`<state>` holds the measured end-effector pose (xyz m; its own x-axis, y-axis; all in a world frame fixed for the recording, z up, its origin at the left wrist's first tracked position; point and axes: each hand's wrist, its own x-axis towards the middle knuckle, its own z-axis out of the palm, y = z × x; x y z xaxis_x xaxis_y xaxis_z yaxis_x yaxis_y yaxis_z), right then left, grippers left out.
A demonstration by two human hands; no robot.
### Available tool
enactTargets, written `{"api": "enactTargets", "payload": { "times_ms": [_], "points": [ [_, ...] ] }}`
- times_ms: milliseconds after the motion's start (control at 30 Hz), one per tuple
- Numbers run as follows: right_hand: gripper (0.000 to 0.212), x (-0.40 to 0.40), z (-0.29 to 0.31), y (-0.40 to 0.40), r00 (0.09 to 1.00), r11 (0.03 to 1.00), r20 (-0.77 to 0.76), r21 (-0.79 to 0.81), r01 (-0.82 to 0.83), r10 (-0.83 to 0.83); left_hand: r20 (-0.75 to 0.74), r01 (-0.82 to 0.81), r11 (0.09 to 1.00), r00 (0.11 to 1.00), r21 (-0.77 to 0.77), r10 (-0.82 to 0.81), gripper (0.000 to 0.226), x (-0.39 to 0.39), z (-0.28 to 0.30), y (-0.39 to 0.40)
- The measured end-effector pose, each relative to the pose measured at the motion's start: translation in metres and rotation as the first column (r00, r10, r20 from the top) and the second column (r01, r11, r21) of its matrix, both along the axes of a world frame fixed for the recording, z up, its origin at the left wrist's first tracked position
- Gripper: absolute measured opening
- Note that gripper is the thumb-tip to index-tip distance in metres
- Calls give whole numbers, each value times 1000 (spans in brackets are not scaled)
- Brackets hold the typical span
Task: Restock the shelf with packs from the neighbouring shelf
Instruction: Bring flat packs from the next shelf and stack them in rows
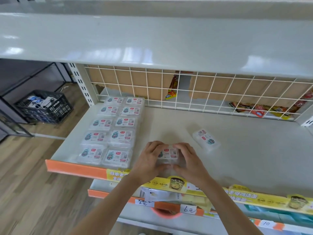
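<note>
A clear plastic pack (168,154) with a white label sits near the front edge of the grey shelf (245,150). My left hand (149,157) grips its left side and my right hand (189,158) grips its right side, fingers curled over the top. To the left, several identical packs (111,131) lie in two neat columns running from the front edge to the back. One more pack (205,139) lies loose and askew to the right of my hands.
A white wire grid (203,92) backs the shelf, with red and yellow snack bags (257,110) behind it. An empty grey shelf (152,41) juts out above. Lower shelves with price tags (188,209) sit below. A black crate (45,106) stands on the wooden floor at left.
</note>
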<state>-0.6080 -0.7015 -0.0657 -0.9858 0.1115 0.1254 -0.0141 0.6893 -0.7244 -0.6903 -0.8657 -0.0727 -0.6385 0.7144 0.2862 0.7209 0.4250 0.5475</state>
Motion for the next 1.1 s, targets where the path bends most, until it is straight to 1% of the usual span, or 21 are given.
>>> {"api": "enactTargets", "payload": {
  "times_ms": [100,167,267,333,433,533,667,767,867,900,967,1100],
  "points": [
    [64,-3,6,-8,998,997,28,-32,-64,65,-27,5,1000,1000,12,-5,55,2,10,-16],
    [68,-9,9,-20,991,992,37,-28,-127,128,-47,-22,1000,999,23,23,55,1,17,-37],
    [67,-26,14,-45,969,970,20,-14,-245,245,-136,-104,994,985,20,106,54,-4,25,-76],
    [64,-37,14,-62,960,960,5,8,-280,280,-187,-167,986,968,9,166,53,-9,30,-103],
    [51,-49,0,-74,972,973,-70,77,-218,224,-176,-233,973,958,-2,229,54,-13,41,-139],
    [35,-55,-11,-74,979,981,-90,88,-174,182,-137,-295,955,948,-40,287,54,-20,44,-169],
    [30,-56,-11,-72,977,982,-111,83,-172,181,-95,-326,934,944,-146,315,51,-30,33,-190],
    [29,-55,-13,-71,977,980,-108,87,-177,186,-135,-341,929,936,-142,323,52,-30,30,-187],
    [29,-55,-14,-70,977,980,-108,94,-174,184,-214,-362,926,918,-105,334,69,-24,35,-173],
    [29,-55,-14,-70,977,980,-114,97,-171,182,-233,-361,928,914,-93,332,70,-20,38,-164],
    [28,-56,-13,-70,978,985,-130,86,-153,163,-246,-335,940,918,-60,311,63,-12,45,-140],
    [27,-51,-10,-63,987,995,-128,40,-96,100,-193,-187,982,963,9,185,47,-5,47,-75]
  ]
}}
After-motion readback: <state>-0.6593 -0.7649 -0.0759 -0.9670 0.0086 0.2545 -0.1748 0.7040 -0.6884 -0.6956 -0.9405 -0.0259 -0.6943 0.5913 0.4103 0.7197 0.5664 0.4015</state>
